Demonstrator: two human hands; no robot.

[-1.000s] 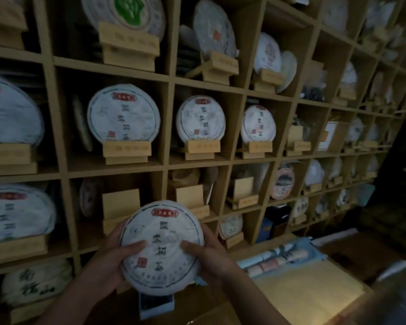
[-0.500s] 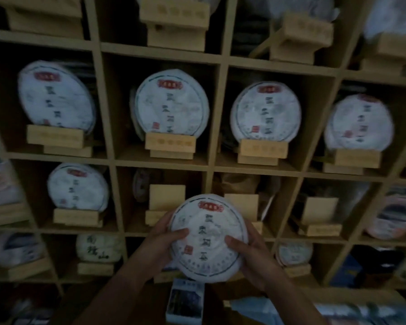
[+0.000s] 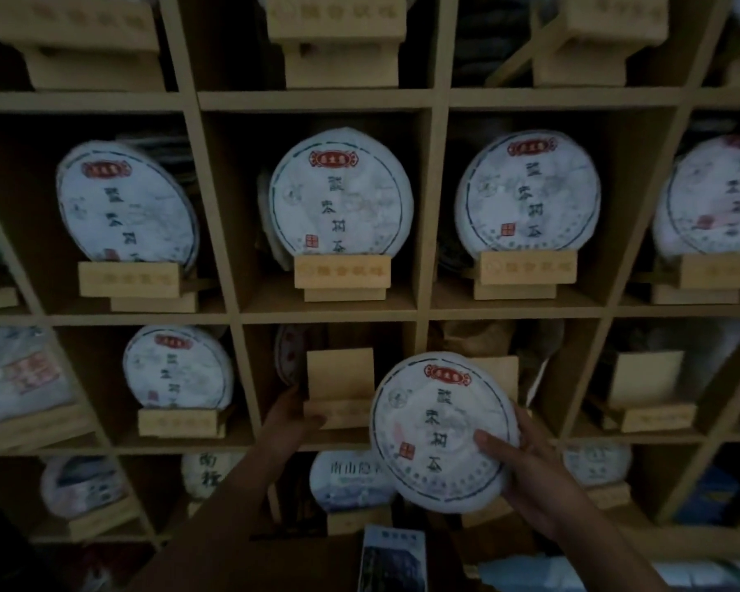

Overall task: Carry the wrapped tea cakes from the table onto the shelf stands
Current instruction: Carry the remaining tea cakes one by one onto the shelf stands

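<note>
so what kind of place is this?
Probably a tea shop or tea storeroom. A wooden grid of shelf cubbies holds round white paper-wrapped tea cakes on small pale wooden display stands. The right hand holds another wrapped tea cake near an empty wooden stand.
</note>
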